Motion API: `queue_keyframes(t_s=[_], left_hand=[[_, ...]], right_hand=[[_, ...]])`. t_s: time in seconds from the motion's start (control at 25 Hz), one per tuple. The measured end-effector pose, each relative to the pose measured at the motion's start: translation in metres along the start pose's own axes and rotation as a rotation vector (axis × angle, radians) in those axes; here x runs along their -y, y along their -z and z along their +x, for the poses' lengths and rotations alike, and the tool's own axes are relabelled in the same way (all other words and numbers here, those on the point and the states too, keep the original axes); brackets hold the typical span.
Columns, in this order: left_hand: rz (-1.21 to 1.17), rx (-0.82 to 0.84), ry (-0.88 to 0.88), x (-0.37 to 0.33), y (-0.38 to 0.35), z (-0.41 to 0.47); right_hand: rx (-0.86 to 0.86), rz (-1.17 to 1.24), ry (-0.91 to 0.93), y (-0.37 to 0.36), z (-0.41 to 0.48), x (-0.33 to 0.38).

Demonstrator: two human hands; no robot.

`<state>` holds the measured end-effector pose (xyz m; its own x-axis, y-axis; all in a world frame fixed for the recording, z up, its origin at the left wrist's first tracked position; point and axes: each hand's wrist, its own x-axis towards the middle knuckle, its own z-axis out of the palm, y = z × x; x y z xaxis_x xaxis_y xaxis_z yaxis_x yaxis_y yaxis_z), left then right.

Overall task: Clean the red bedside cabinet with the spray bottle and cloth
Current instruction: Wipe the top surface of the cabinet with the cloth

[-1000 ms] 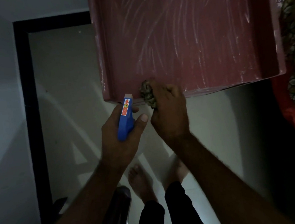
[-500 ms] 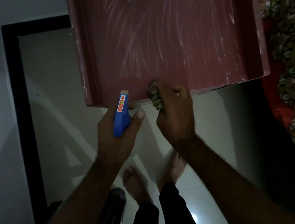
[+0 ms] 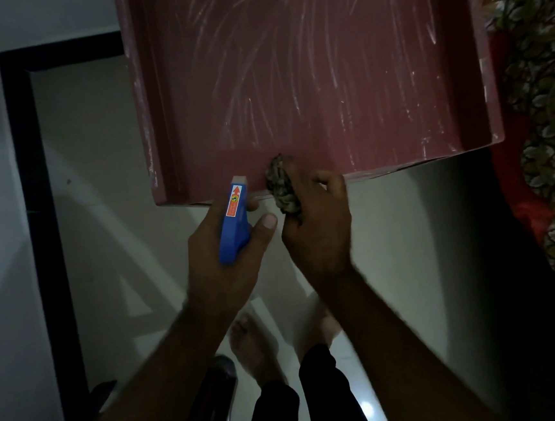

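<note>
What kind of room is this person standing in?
Most likely a bedroom at home: a red cabinet stands beside patterned bedding, and bare feet rest on a pale tiled floor.

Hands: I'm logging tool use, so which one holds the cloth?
The right hand, pressing the bunched patterned cloth on the red cabinet's front edge; the left hand grips the blue spray bottle.
</note>
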<state>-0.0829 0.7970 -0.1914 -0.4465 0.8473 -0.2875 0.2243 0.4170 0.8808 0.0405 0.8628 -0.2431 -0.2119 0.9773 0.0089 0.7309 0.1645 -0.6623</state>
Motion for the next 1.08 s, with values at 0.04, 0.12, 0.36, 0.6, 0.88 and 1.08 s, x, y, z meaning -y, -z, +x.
queue_keyframes(t_s=[0.04, 0.12, 0.36, 0.6, 0.88, 1.08], left_hand=[[-0.002, 0.009, -0.004, -0.001, 0.000, 0.000], [-0.006, 0.026, -0.002, -0.002, 0.001, 0.001], [-0.028, 0.004, 0.012, 0.000, -0.007, 0.008], [-0.061, 0.031, 0.010, -0.003, -0.019, 0.007], [-0.036, 0.036, 0.008, -0.006, -0.023, 0.002], [-0.016, 0.051, -0.001, -0.010, -0.034, 0.002]], right_hand=[[0.006, 0.007, 0.009, 0.005, 0.002, -0.002], [-0.067, 0.020, -0.082, 0.022, 0.007, -0.013], [-0.236, -0.124, -0.115, 0.050, 0.034, -0.041], [-0.128, -0.224, 0.103, 0.037, 0.027, -0.042], [-0.146, -0.253, -0.101, 0.041, 0.038, -0.031], [0.027, -0.206, 0.119, 0.030, 0.035, -0.016]])
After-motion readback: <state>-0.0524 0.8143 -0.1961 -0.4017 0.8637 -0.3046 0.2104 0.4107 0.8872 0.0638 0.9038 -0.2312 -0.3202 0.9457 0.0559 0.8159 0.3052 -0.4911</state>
